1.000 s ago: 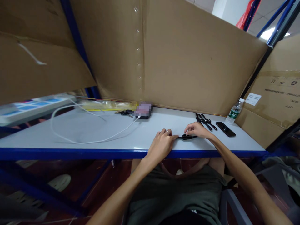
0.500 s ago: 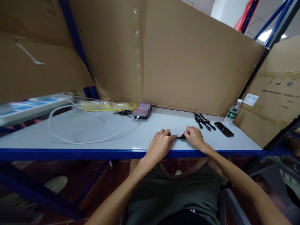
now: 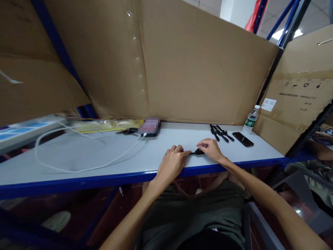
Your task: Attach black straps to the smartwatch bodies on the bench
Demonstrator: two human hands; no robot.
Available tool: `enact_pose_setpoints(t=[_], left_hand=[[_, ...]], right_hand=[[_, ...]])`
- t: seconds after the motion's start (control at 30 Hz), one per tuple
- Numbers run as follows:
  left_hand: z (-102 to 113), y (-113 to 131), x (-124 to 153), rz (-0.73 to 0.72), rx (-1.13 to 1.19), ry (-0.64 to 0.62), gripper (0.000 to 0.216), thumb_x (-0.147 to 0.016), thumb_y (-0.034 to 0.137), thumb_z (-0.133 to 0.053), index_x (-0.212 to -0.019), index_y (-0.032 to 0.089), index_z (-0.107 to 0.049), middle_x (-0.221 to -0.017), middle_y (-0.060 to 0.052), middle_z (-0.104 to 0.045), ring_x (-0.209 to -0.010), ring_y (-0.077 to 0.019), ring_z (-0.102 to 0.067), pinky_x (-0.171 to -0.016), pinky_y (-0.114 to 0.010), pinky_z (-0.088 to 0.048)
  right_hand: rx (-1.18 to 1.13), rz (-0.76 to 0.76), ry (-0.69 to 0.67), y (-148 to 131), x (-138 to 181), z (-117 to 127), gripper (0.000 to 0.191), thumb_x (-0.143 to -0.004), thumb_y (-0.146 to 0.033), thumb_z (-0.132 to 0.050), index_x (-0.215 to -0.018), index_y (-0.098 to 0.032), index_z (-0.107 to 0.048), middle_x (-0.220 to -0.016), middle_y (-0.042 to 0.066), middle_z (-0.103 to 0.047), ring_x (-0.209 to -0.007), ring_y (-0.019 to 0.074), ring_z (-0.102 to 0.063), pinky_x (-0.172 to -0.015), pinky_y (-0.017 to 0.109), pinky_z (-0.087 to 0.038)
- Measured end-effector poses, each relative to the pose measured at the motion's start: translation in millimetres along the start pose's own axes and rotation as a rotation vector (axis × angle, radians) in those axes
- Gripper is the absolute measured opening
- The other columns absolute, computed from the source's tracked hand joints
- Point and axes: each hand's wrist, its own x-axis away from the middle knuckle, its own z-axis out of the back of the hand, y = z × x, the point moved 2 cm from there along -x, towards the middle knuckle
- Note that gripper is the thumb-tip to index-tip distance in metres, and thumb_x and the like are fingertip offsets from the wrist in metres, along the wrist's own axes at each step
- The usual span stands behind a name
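Note:
Near the table's front edge, a slim black item [image 3: 199, 152] with a wider middle lies under both of my hands; its exact kind is hard to make out. My left hand [image 3: 173, 158], with a ring on one finger, pinches its narrow left end. At the wider part, my right hand [image 3: 210, 149] has its thumb and fingers closed on the item, covering its right end. Several similar slim black pieces [image 3: 221, 133] lie side by side farther back to the right.
Right of the black pieces lie a dark phone [image 3: 242, 139] and a water bottle [image 3: 251, 119]. A charging device [image 3: 150, 127] trails a white cable [image 3: 85, 170] leftward. A white power strip [image 3: 28, 130] sits far left. Cardboard panels [image 3: 187, 69] stand behind the table [image 3: 114, 147].
The view has swung right, so things appear shifted left. My right hand's fingers have lifted slightly and show more of the black item. My left hand keeps its pinch.

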Motion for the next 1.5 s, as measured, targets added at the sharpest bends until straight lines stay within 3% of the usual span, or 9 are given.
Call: enact_pose_setpoints(t=[0.17,0.33,0.53,0.73,0.93,1.1,1.27,1.43,1.5], left_hand=[[-0.4,-0.1,0.1,0.005,-0.002,0.004,0.038,-0.101,0.017,-0.052,-0.128,0.032,-0.075,-0.106,-0.010,-0.069,-0.101,-0.0266,-0.060,-0.085,-0.037,-0.048],[2.4,1.1,-0.1,0.011,-0.001,-0.027,0.039,-0.103,0.019,-0.049,-0.130,0.030,-0.075,-0.108,-0.011,-0.070,-0.101,-0.0277,-0.060,-0.085,-0.038,-0.048],[2.8,0.4,0.3,0.004,0.003,-0.020,0.039,-0.103,0.019,-0.048,-0.129,0.029,-0.075,-0.107,-0.011,-0.069,-0.100,-0.0283,-0.059,-0.085,-0.040,-0.048],[1.3,-0.3,0.0,0.009,0.005,-0.004,0.038,-0.102,0.019,-0.050,-0.127,0.030,-0.076,-0.106,-0.011,-0.069,-0.099,-0.0275,-0.060,-0.085,-0.039,-0.048],[2.2,-0.1,0.2,0.012,0.006,-0.015,0.037,-0.103,0.020,-0.050,-0.128,0.029,-0.076,-0.107,-0.011,-0.069,-0.100,-0.0268,-0.060,-0.087,-0.038,-0.049],[1.6,-1.0,0.3,0.005,0.002,-0.012,0.039,-0.102,0.019,-0.048,-0.129,0.029,-0.075,-0.107,-0.011,-0.069,-0.099,-0.0268,-0.060,-0.086,-0.039,-0.049],[2.9,-0.2,0.4,0.005,0.002,-0.013,0.038,-0.102,0.018,-0.049,-0.127,0.029,-0.076,-0.107,-0.011,-0.070,-0.099,-0.0271,-0.060,-0.086,-0.039,-0.049],[3.3,0.8,0.6,0.012,-0.004,-0.012,0.039,-0.102,0.018,-0.049,-0.128,0.029,-0.076,-0.106,-0.011,-0.070,-0.100,-0.0274,-0.060,-0.085,-0.038,-0.048],[2.6,0.5,0.6,0.016,-0.003,-0.012,0.038,-0.102,0.019,-0.049,-0.127,0.029,-0.076,-0.106,-0.011,-0.069,-0.100,-0.0278,-0.060,-0.085,-0.039,-0.048]], right_hand=[[-0.066,0.051,0.041,-7.2,5.5,3.1,0.020,-0.090,-0.010,-0.064,-0.092,-0.022,-0.080,-0.065,-0.001,-0.069,-0.073,0.0176,-0.061,-0.076,0.029,-0.048],[0.000,0.163,0.034,-14.4,10.5,3.1,0.024,-0.095,-0.009,-0.059,-0.103,-0.021,-0.078,-0.081,0.003,-0.075,-0.086,0.0195,-0.063,-0.086,0.030,-0.050],[0.174,0.083,0.074,-12.7,9.6,2.1,0.026,-0.097,-0.010,-0.054,-0.104,-0.021,-0.077,-0.081,0.004,-0.067,-0.090,0.0217,-0.062,-0.087,0.032,-0.049],[0.113,0.197,-0.026,-17.9,12.1,1.4,0.028,-0.099,-0.011,-0.052,-0.108,-0.022,-0.075,-0.083,0.004,-0.068,-0.093,0.0214,-0.062,-0.090,0.032,-0.050],[0.186,0.064,0.053,-14.7,10.1,2.5,0.029,-0.097,-0.008,-0.050,-0.106,-0.020,-0.075,-0.080,0.004,-0.063,-0.087,0.0207,-0.062,-0.086,0.031,-0.049],[0.128,0.195,-0.049,-18.2,12.1,0.7,0.029,-0.096,-0.007,-0.052,-0.106,-0.022,-0.074,-0.085,0.004,-0.068,-0.094,0.0203,-0.063,-0.088,0.030,-0.049],[0.187,0.082,0.069,-16.2,11.3,3.5,0.029,-0.096,-0.006,-0.051,-0.104,-0.021,-0.075,-0.078,0.003,-0.065,-0.090,0.0212,-0.063,-0.085,0.030,-0.049],[0.136,0.188,-0.036,-17.6,12.1,0.9,0.030,-0.095,-0.006,-0.052,-0.106,-0.022,-0.075,-0.082,0.004,-0.068,-0.093,0.0203,-0.064,-0.087,0.029,-0.050],[0.147,0.140,0.000,-16.3,11.7,1.4,0.030,-0.095,-0.006,-0.052,-0.106,-0.022,-0.075,-0.082,0.003,-0.067,-0.094,0.0204,-0.064,-0.089,0.030,-0.050]])
